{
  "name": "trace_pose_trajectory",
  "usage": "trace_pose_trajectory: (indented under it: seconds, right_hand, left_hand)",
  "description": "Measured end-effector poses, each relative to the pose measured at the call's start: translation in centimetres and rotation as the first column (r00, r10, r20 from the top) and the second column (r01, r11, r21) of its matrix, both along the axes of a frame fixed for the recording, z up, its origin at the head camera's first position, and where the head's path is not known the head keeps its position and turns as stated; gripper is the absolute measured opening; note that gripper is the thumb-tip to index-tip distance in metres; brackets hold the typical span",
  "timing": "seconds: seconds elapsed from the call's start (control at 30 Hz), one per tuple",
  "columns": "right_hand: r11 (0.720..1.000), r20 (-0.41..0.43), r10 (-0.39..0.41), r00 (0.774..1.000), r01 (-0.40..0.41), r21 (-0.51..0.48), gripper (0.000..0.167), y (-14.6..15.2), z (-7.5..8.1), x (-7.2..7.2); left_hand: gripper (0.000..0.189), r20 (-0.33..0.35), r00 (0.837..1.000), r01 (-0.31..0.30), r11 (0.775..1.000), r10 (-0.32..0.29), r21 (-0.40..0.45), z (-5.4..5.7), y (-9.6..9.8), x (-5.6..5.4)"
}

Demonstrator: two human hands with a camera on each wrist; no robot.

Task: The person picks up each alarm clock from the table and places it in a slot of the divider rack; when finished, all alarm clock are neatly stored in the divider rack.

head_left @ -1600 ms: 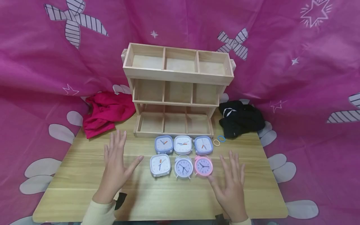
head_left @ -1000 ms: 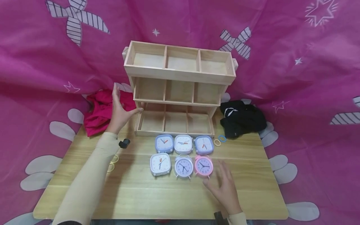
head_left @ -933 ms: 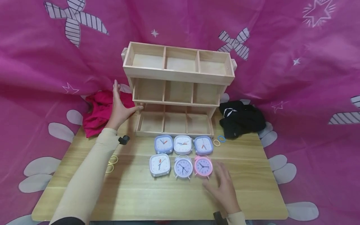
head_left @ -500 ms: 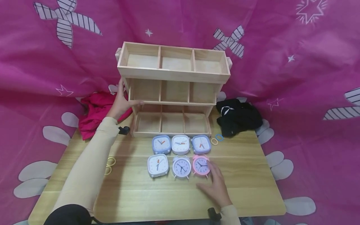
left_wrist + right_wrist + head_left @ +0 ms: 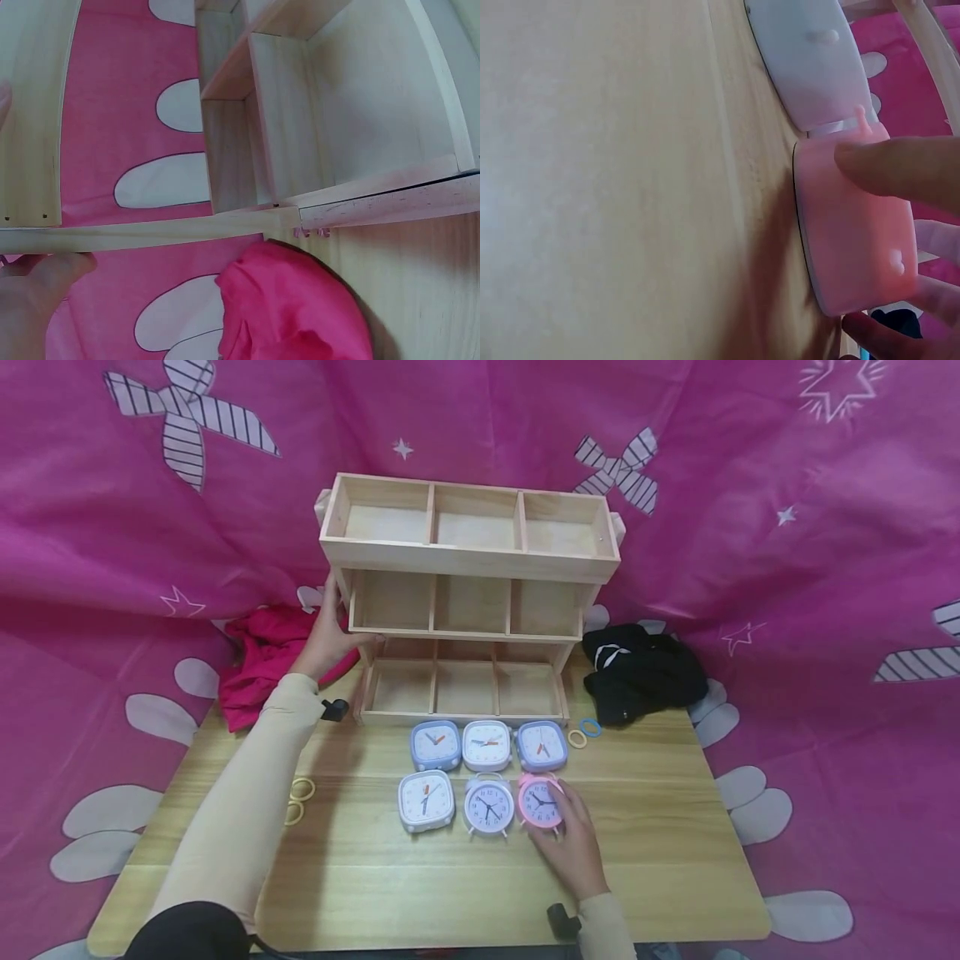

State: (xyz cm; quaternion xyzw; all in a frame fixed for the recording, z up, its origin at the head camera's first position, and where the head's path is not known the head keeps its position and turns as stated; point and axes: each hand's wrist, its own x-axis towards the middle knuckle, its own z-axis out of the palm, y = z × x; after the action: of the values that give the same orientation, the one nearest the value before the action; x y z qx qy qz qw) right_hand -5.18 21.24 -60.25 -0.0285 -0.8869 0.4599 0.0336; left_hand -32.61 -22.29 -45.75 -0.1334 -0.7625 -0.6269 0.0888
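Observation:
A three-tier wooden shelf point(image 5: 472, 559) with divided compartments stands at the back of the table. My left hand point(image 5: 324, 635) grips its left side at the middle tier; in the left wrist view, fingers point(image 5: 45, 289) lie against the wooden side strip point(image 5: 150, 231). At the front row's right end is a round pink alarm clock point(image 5: 538, 803). My right hand point(image 5: 573, 852) holds it, thumb point(image 5: 877, 163) on its near side and fingers on the far side. Beside it sit a lavender alarm clock point(image 5: 489, 808) and a white square clock point(image 5: 426, 802).
Behind these, against the shelf's front, are two blue square clocks point(image 5: 436, 745) and a white one point(image 5: 487, 745). Red cloth point(image 5: 258, 668) lies left, black cloth point(image 5: 645, 672) right. Small blue point(image 5: 590, 727) and tan rings point(image 5: 577, 739) lie nearby; yellow rings point(image 5: 302, 789) lie by the left forearm.
My left hand has reached forward from over the table to the shelf's left side and taken hold. My right hand has moved left onto the pink alarm clock and closed round it.

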Motion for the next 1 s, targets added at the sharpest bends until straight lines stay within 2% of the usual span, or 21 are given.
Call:
trace_pose_trajectory:
  seconds: [0.13, 0.27, 0.4, 0.57, 0.73, 0.83, 0.9, 1.0]
  right_hand:
    - [1.000, -0.041, -0.010, 0.999, 0.010, 0.019, 0.079, -0.2, 0.0, -0.4]
    - [0.996, -0.068, -0.019, 0.998, 0.025, 0.082, 0.077, 0.0, -0.2, -0.4]
    - [0.992, -0.083, -0.038, 0.996, 0.048, 0.120, 0.073, 0.5, -0.4, 0.2]
    - [0.992, -0.091, -0.065, 0.994, 0.074, 0.104, 0.065, 1.5, -0.4, 1.6]
    - [0.989, -0.024, -0.134, 0.991, 0.133, -0.058, 0.060, 2.4, 0.2, 3.0]
    - [0.966, -0.017, -0.154, 0.988, 0.147, -0.214, 0.058, 2.8, 1.2, 3.2]
    - [0.949, -0.046, -0.160, 0.986, 0.141, -0.282, 0.059, 3.1, 2.2, 2.8]
    - [0.943, -0.112, -0.171, 0.979, 0.130, -0.307, 0.064, 3.4, 3.7, 1.2]
  left_hand:
    - [0.138, -0.007, 1.000, -0.005, 1.000, 0.005, -0.003, -0.2, 0.0, 0.0]
    - [0.139, -0.008, 1.000, -0.002, 1.000, 0.002, -0.002, -0.2, 0.1, 0.1]
    - [0.138, -0.008, 1.000, -0.005, 1.000, 0.005, -0.011, -0.1, 0.1, 0.1]
    - [0.137, -0.009, 1.000, -0.010, 0.999, 0.010, -0.032, -0.2, -0.1, 0.0]
    - [0.136, -0.003, 1.000, -0.018, 0.999, 0.018, -0.047, -0.1, -0.1, 0.1]
    - [0.136, 0.007, 1.000, -0.017, 0.999, 0.018, -0.045, 0.0, -0.1, 0.2]
    - [0.136, 0.014, 1.000, -0.020, 0.999, 0.021, -0.049, 0.0, -0.1, 0.3]
    - [0.136, 0.011, 1.000, -0.023, 0.998, 0.024, -0.053, -0.1, 0.0, 0.4]
